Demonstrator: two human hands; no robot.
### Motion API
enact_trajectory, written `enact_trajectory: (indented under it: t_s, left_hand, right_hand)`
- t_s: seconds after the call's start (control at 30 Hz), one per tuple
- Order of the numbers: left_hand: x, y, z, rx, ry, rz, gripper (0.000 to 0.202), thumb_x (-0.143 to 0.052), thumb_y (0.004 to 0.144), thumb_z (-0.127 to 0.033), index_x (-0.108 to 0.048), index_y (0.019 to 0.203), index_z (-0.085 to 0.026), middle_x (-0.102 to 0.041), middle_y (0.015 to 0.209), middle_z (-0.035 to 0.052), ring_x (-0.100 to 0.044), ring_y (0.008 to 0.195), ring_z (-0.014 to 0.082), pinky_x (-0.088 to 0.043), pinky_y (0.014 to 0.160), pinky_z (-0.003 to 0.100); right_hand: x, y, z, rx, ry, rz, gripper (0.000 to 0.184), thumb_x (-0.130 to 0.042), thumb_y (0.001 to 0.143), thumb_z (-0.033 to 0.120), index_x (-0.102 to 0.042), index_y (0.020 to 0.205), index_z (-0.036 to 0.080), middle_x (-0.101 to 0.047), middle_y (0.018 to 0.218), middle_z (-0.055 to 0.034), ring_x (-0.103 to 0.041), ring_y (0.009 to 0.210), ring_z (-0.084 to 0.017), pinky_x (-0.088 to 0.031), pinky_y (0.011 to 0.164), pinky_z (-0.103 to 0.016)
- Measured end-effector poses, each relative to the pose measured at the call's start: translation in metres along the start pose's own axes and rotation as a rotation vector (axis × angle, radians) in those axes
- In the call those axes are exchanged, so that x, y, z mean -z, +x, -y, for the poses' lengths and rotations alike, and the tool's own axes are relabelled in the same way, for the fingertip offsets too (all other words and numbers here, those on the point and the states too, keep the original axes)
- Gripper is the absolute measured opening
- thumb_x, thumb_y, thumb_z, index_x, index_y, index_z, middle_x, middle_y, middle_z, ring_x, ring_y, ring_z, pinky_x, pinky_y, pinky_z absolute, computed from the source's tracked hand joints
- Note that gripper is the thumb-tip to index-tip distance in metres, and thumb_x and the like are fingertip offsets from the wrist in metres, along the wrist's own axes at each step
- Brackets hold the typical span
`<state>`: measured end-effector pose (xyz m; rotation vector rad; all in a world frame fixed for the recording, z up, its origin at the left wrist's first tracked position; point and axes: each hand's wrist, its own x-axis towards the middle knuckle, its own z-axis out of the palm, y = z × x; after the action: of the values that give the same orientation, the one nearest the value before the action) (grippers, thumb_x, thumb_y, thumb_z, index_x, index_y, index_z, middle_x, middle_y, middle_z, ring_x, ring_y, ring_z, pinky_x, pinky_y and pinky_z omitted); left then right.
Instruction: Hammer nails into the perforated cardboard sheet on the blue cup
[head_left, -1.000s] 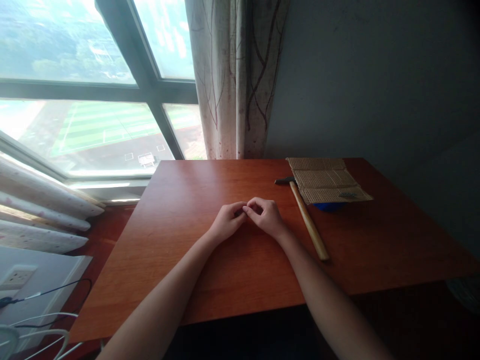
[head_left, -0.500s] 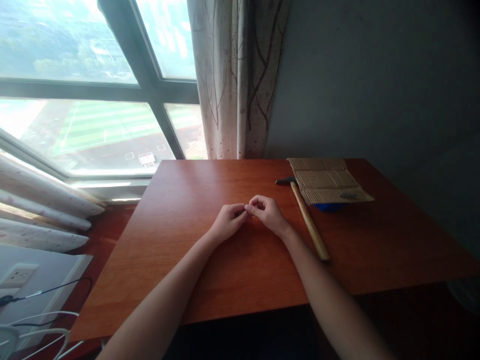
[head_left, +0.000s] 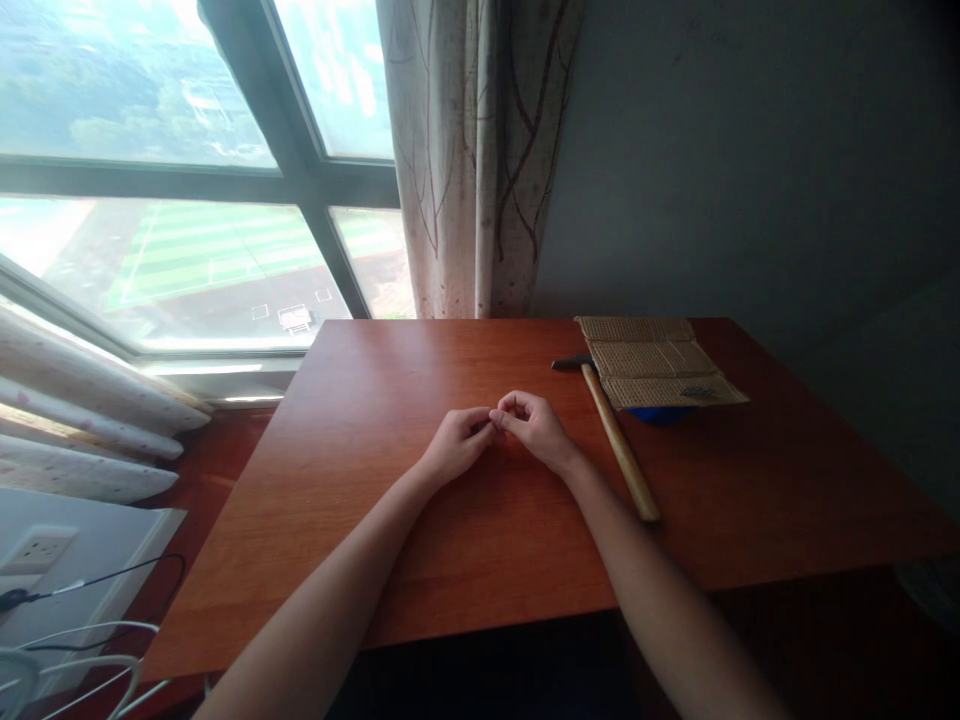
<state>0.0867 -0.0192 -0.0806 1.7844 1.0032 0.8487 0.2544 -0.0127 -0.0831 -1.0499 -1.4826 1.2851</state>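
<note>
Just above the middle of the reddish-brown wooden table, my left hand and my right hand meet at the fingertips. Both are closed in a pinch, thumbs against fingers. Anything between them is too small or too hidden to make out. To the right of my right hand lies a hammer with a dark metal head and a pale wooden handle. Its head is beside a piece of corrugated cardboard. Several thin dark nail-like pieces rest on the cardboard's near right corner.
Something blue shows from under the cardboard's near edge. Beyond the table are a window, a patterned curtain and a grey wall. White and black cables and a wall socket are at the lower left.
</note>
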Motion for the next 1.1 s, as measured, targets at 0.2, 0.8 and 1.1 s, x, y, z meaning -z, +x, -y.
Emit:
enact_trajectory:
  t_s: [0.2,0.8,1.1]
  left_hand:
    - [0.0002,0.0003,0.0016,-0.004,0.022,0.014,0.042,-0.046,0.097,-0.042,-0.065,0.075,-0.012,-0.065,0.07,0.0034,-0.057,0.066,0.0137,-0.044,0.065,0.023]
    - [-0.0002,0.0004,0.0032,-0.021,0.079,0.014,0.033,-0.047,0.094,-0.031,-0.063,0.072,-0.014,-0.066,0.07,0.0039,-0.059,0.067,0.0148,-0.045,0.066,0.023]
    - [-0.0009,0.0004,-0.0001,-0.021,0.096,0.007,0.04,-0.044,0.097,-0.038,-0.063,0.07,-0.014,-0.066,0.069,0.0039,-0.059,0.066,0.0149,-0.045,0.064,0.023]
  right_hand:
    - [0.0012,0.0002,-0.0026,-0.006,0.018,-0.005,0.037,-0.073,0.076,0.053,-0.059,0.076,0.019,-0.06,0.066,0.0024,-0.054,0.06,-0.012,-0.041,0.057,-0.025]
    - [0.0013,0.0014,-0.0076,-0.023,-0.055,-0.01,0.043,-0.072,0.076,0.059,-0.056,0.073,0.02,-0.057,0.063,0.0032,-0.051,0.056,-0.011,-0.039,0.053,-0.024]
    - [0.0011,-0.0005,-0.0003,-0.046,-0.022,0.022,0.044,-0.069,0.077,0.061,-0.056,0.072,0.019,-0.06,0.061,0.0024,-0.049,0.054,-0.011,-0.035,0.05,-0.023]
